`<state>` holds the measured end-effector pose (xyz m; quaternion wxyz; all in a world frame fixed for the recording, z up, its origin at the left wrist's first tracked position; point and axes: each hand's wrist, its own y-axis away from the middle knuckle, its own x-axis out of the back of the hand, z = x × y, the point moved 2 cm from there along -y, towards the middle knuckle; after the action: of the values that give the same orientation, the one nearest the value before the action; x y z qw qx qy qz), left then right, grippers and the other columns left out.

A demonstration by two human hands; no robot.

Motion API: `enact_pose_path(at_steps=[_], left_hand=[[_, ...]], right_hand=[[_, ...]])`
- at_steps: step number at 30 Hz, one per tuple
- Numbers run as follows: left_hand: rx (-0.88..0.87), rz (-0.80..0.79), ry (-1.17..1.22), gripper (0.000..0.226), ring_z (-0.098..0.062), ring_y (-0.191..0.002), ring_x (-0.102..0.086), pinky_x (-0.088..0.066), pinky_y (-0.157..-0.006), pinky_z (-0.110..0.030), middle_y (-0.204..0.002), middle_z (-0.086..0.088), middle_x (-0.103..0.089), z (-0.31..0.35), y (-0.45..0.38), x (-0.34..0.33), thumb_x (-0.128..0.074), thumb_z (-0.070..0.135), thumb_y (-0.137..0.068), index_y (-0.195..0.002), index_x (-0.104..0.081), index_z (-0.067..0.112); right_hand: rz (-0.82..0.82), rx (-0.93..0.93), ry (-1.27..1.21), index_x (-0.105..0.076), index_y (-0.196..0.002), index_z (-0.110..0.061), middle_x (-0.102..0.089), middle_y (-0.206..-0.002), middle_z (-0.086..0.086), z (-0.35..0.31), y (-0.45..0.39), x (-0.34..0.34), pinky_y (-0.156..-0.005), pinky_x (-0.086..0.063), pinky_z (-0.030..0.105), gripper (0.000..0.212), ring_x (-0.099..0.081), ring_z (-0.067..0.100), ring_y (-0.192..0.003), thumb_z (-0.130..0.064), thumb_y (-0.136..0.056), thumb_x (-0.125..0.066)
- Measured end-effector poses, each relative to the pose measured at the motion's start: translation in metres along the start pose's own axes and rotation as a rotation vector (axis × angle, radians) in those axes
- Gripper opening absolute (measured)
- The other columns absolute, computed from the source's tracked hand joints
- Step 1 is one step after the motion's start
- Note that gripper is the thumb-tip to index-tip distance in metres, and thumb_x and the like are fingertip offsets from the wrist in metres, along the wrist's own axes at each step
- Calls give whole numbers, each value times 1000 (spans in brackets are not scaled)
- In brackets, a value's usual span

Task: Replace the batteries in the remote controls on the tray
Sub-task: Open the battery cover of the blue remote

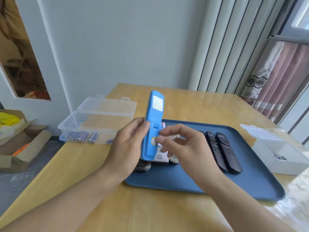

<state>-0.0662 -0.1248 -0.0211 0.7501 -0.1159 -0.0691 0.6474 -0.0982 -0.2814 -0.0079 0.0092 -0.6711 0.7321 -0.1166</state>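
Forearms reaching in from the near edge, both over the yellow wooden desk (150, 213). Left hand (128, 144) wrapped round the lower half of the blue remote (153, 126), thumb on the near edge, fingers hidden behind: a firm grip, holding it up on a tilt, back face toward the camera, white label near its top end. Right hand (182, 146) half open just beside it, fingers loosely curled, thumb tip touching the remote's yellow spot low down; nothing grasped in that grip.

Underneath, the dark blue tray (250, 185), near-left corner just short of the left wrist, plenty of bare tray floor toward the near side and right. Two black remotes (222, 151) lying side by side, touching, right of centre. Behind the hands, a white remote (160, 156) with printed text, a cream one (173, 159) beside it, and a dark one (142, 165) poking out below the left hand, all partly hidden.

Left of the tray, a clear plastic box (93, 126), lid thrown back, several blue batteries (83, 136) lined up along its near wall. Right of the tray, close to the desk's right edge, a white box (282, 156) with lid open, a few small batteries inside, too blurred to count.

Off the desk to the left, an open cardboard carton (25, 148) on the floor. Beyond, a pale wall, a ribbed white panel and a curtain (274, 77) by the window on the right.
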Motion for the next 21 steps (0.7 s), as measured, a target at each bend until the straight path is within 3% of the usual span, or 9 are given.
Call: enact_pose_path(at_steps=[2, 4, 7, 10, 12, 15, 18, 21], left_hand=[[63, -14, 41, 27, -23, -70, -61, -50, -69, -44, -85, -7, -71, -2, 2, -4, -47, 30, -106, -101, -71, 16], [113, -26, 139, 28, -22, -82, -65, -51, -77, -46, -99, -18, -73, -8, 2, -7, -49, 31, -105, -101, -72, 15], [155, -28, 251, 30, -24, -83, -65, -56, -72, -42, -101, -21, -71, -9, 2, -8, -50, 33, -105, -104, -71, 11], [135, -39, 309, 30, -26, -89, -67, -58, -84, -50, -107, -20, -70, -7, 2, -7, -48, 30, -104, -104, -68, 8], [118, -67, 317, 32, -24, -91, -68, -61, -80, -43, -114, -19, -71, -5, 2, -8, -48, 31, -102, -110, -68, 8], [79, -130, 274, 36, -17, -91, -69, -58, -75, -29, -122, -12, -71, -3, 3, -10, -50, 34, -96, -120, -69, 16], [36, -142, 243, 36, -15, -91, -68, -56, -79, -30, -121, -6, -72, -3, 2, -9, -53, 34, -94, -123, -71, 25], [24, -147, 205, 38, -20, -102, -69, -55, -91, -35, -122, -5, -73, -3, 2, -9, -52, 33, -95, -128, -69, 25]], right_hand=[[54, 84, 120, -75, -83, -28, -69, -71, 0, 1, 4, -3, -59, -46, 24, 10, -60, 19, -62, -21, -82, -82], [125, 210, 216, -77, -78, -32, -64, -70, -10, 2, 5, -5, -57, -42, 17, 15, -53, 10, -56, -19, -79, -84], [189, 364, 322, -80, -83, -32, -68, -76, -13, 1, 6, -5, -58, -44, 16, 15, -60, 12, -61, -19, -78, -85], [205, 450, 333, -82, -89, -27, -71, -79, -14, -1, 8, -4, -58, -40, 9, 15, -62, 7, -62, -16, -80, -84], [203, 464, 320, -82, -90, -24, -69, -79, -15, -3, 8, -3, -58, -38, 6, 15, -61, 1, -62, -13, -80, -83], [215, 465, 364, -81, -88, -29, -66, -76, -18, -4, 7, 0, -59, -38, 7, 15, -58, 5, -63, -17, -80, -84], [175, 414, 404, -79, -85, -32, -63, -76, -20, -7, 5, 2, -60, -38, 8, 10, -58, 5, -65, -24, -80, -84], [113, 366, 430, -71, -81, -33, -63, -78, -15, -11, 5, 2, -59, -39, 10, 16, -56, 3, -64, -31, -77, -86]])
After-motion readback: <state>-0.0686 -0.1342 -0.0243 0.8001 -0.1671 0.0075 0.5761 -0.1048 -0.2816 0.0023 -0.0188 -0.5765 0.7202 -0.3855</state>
